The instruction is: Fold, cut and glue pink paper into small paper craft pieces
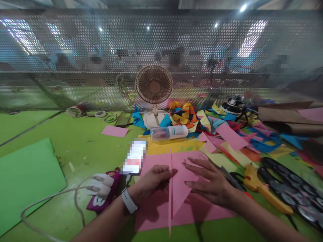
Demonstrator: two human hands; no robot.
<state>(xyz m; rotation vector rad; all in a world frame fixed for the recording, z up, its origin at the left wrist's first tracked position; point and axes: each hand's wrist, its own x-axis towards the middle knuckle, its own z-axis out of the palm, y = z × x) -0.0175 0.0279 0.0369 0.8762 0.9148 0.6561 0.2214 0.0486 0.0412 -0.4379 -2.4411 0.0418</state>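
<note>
My left hand, with a pale watch on the wrist, pinches the upright edge of a folded pink paper. That paper stands nearly on edge, with a pointed flap leaning to the right. My right hand hovers beside the flap, fingers spread and holding nothing. Beneath both hands a larger pink sheet lies flat on the green table. Just left of it are a phone with a lit, blurred screen and a white plug adapter on a purple pouch.
A small fan stands at the back before a perforated metal screen. In front lies a plastic bottle. Coloured paper scraps crowd the right, near a yellow glue gun and a black tray. A green sheet lies left.
</note>
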